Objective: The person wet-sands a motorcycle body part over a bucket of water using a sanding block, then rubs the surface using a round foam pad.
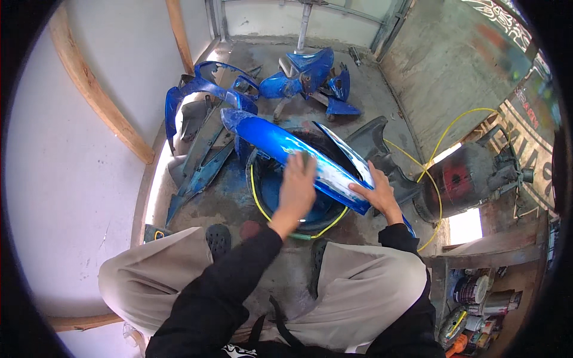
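A long blue motorcycle fairing panel (270, 138) with a whitish, scuffed area lies slantwise above a black tub (253, 200) holding dark blue liquid. My right hand (378, 192) is closed on the panel's near right end, thumb on top. My left hand (296, 184), slightly blurred, presses on the panel's upper face around its middle. Its fingers are bent round a small dark piece that I cannot make out. Beside my right hand rises a narrow blue and white strip (345, 146), apparently part of the same panel.
Several blue fairing parts (307, 74) lie on the concrete floor beyond the tub, with dark panels (200, 170) at left. A yellow hose (441, 197) runs by a dark tank (459, 179) at right. Cans (471, 290) fill a shelf at lower right.
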Available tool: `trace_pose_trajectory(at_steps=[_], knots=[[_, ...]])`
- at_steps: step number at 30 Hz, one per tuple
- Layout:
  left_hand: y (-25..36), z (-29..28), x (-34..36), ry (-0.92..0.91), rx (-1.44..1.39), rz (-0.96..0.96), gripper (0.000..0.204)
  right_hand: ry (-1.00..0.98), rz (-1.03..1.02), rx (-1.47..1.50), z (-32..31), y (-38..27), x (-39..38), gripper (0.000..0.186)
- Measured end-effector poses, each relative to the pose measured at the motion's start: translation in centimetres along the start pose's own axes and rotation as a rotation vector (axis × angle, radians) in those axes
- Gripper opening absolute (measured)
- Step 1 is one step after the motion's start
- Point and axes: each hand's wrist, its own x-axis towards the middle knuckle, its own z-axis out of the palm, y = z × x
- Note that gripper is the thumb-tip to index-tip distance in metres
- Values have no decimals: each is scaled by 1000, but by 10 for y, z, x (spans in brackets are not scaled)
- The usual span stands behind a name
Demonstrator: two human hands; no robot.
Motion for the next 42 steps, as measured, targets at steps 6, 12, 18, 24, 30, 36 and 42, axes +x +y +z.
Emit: trace_pose_trajectory(at_steps=[6,12,18,24,30,36,42], knots=[[-32,-6,10,77,15,23,55,34,-28,28,-5,0,-3,123],[-72,-3,27,150,101,-43,58,10,-29,12,1,-10,-2,122],[-23,1,11,44,-138,233,64,20,-16,18,-5,3,-5,121],[-131,-34,76,119,-20,-241,49,7,-26,14,5,-5,1,121],[-15,-15,16,-88,-212,521,61,-6,20,-5,-8,4,-6,121],[-128,-24,70,143,39,-60,51,-9,-28,25,4,-7,0,122],[-20,8,9,99,8,266,59,14,-17,15,0,0,-3,122]])
